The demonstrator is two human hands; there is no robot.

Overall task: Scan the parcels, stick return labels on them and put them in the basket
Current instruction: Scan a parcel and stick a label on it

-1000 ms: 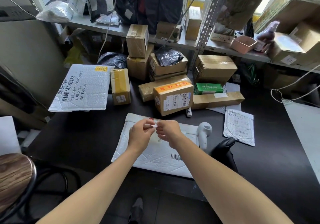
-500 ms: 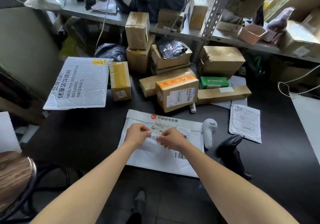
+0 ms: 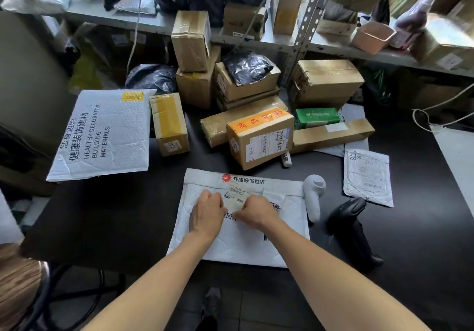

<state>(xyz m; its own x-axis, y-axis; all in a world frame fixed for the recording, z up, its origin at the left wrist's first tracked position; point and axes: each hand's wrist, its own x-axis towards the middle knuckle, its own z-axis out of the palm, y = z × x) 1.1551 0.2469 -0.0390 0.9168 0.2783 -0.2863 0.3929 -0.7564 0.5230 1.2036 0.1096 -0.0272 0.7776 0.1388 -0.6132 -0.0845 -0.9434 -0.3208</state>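
A white padded mailer (image 3: 238, 243) lies flat on the black table (image 3: 115, 215) right in front of me, with a barcoded shipping slip (image 3: 241, 193) near its top edge. A white return label (image 3: 229, 216) with black characters lies across the mailer's middle, mostly hidden by my fingers. My left hand (image 3: 207, 211) has its fingers curled down on the label's left end. My right hand (image 3: 256, 211) holds down the right end the same way. A white scanner (image 3: 313, 197) rests just right of the mailer, and a black scanner (image 3: 351, 228) lies beyond it.
Several taped cardboard boxes, one with orange tape (image 3: 261, 141), crowd the table's far side. A large white mailer (image 3: 102, 136) lies at the left, a small grey pouch (image 3: 368, 177) at the right. A pink tub (image 3: 372, 37) sits on the metal shelf. A wooden stool (image 3: 18, 287) stands at lower left.
One second ago both hands held a small sticker up above the mailer. They have since come down and now lie against the mailer with the label under the fingers.
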